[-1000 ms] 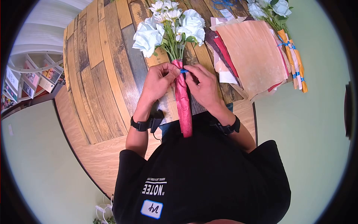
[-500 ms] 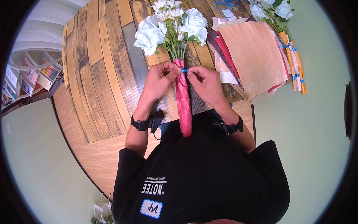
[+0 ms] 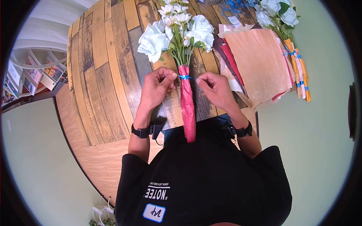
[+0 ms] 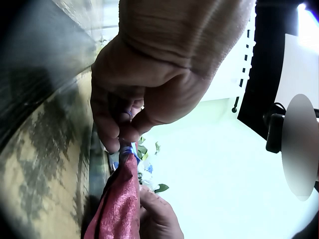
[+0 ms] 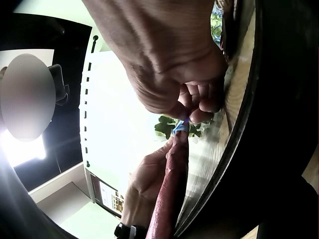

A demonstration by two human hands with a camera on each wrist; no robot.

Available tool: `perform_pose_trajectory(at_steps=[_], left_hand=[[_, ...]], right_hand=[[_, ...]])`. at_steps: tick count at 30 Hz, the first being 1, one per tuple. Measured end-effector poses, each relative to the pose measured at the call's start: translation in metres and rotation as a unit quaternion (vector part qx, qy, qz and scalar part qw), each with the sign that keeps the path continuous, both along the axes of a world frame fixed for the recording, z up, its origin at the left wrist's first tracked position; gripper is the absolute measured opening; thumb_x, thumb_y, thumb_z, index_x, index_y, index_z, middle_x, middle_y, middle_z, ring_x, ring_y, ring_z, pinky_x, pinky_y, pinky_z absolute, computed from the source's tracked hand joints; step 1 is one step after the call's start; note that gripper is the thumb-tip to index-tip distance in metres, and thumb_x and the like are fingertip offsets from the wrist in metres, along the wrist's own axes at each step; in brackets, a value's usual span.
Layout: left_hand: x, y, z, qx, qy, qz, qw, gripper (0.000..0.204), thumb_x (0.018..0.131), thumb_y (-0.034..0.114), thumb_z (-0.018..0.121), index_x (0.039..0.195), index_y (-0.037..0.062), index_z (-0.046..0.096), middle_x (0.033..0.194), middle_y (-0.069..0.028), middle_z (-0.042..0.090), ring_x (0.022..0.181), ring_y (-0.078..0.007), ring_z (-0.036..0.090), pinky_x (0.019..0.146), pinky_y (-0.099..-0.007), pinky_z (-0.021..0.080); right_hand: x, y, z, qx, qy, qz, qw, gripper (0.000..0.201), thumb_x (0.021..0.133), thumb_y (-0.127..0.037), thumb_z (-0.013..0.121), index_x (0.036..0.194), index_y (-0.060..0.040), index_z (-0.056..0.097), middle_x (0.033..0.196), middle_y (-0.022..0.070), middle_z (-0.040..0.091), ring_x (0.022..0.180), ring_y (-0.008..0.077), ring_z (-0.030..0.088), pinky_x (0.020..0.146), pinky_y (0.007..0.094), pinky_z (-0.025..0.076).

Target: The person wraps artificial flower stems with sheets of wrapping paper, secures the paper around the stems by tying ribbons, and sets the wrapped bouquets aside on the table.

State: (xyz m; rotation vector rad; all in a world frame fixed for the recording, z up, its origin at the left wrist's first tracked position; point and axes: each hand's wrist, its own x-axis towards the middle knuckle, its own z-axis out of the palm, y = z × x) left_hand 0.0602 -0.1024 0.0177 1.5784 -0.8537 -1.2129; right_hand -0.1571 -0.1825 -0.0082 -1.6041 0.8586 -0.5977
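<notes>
A bunch of white flowers (image 3: 156,39) lies on the wooden table, its stems wrapped in a red paper sleeve (image 3: 187,105). Blue ribbon (image 3: 184,77) goes round the sleeve near its upper end, the ends drawn out to both sides. To the left of the sleeve, the left hand (image 3: 156,87) pinches one ribbon end between thumb and finger. On the other side the right hand (image 3: 217,90) pinches the other end. In the right wrist view the ribbon (image 5: 181,127) sits round the red sleeve (image 5: 172,174), just below the right hand's fingertips.
Right of the hands lies a stack of wrapping paper (image 3: 260,64), tan on top. Beyond it are wrapped flower bundles (image 3: 298,71) tied with blue. Loose blue ribbon (image 3: 233,5) lies at the table's back. A display rack (image 3: 34,75) stands at the left.
Both hands have moved apart, away from the sleeve, drawing the ribbon ends outward. The ribbon round the sleeve shows more plainly. The whole head view has shifted slightly.
</notes>
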Motion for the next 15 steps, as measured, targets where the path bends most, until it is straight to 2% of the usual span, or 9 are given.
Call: perform_pose_trajectory(at_steps=[8,15], left_hand=[[-0.002,0.009,-0.009,-0.032,-0.055,0.012,0.998,0.016,0.098,0.015,0.067,0.093,0.0002,0.067,0.068,0.0014,0.061,0.059,-0.0045,0.050,0.054,-0.0232,0.040],[0.000,0.011,-0.012,-0.013,-0.102,0.020,0.994,0.016,0.098,0.015,0.067,0.092,-0.0002,0.068,0.067,0.0009,0.061,0.060,-0.0052,0.049,0.054,-0.0245,0.039]], right_hand=[[-0.002,0.003,0.006,-0.026,0.005,0.004,1.000,0.008,0.097,-0.004,0.064,0.092,0.0018,0.064,0.071,-0.0046,0.057,0.062,0.0001,0.047,0.051,0.0204,0.036],[-0.002,0.002,0.004,-0.027,0.029,0.010,0.999,0.007,0.095,-0.003,0.063,0.091,0.0024,0.064,0.071,-0.0038,0.058,0.064,0.0006,0.049,0.052,0.0203,0.038]])
